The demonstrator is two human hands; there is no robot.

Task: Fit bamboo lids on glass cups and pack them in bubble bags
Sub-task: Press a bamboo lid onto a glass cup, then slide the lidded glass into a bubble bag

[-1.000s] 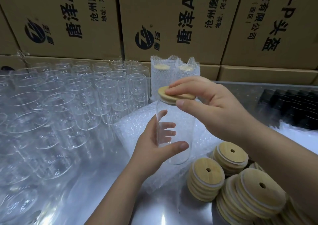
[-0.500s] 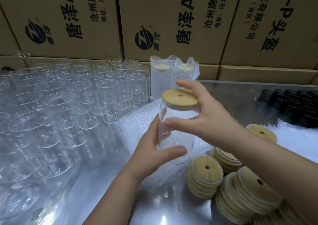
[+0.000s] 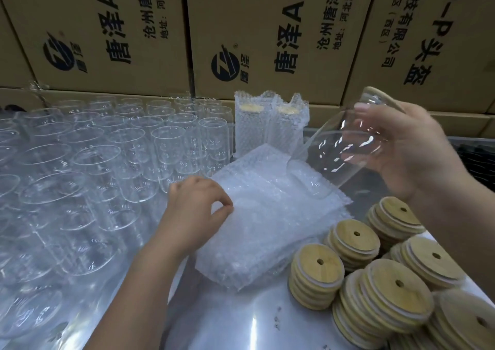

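My right hand (image 3: pixel 409 157) grips a clear glass cup (image 3: pixel 329 157) in the air at the right, tilted so that one end points down-left over the bubble bags. Its bamboo lid cannot be seen from here. My left hand (image 3: pixel 195 210) rests on the stack of flat bubble bags (image 3: pixel 267 229) in the middle of the table, thumb and forefinger pinching the left edge of the top bag. Stacks of bamboo lids (image 3: pixel 316 272) with small centre holes stand at the lower right.
Several empty glass cups (image 3: pixel 160 148) crowd the left half of the table. Two cups wrapped in bubble bags (image 3: pixel 251 124) stand upright at the back centre. Printed cardboard boxes (image 3: pixel 267 28) wall off the rear. Dark items (image 3: pixel 476 162) lie at the far right.
The left hand let go of the cup and dropped onto the bubble bag stack. The right hand lifted the lidded cup up and to the right, tipping it over.
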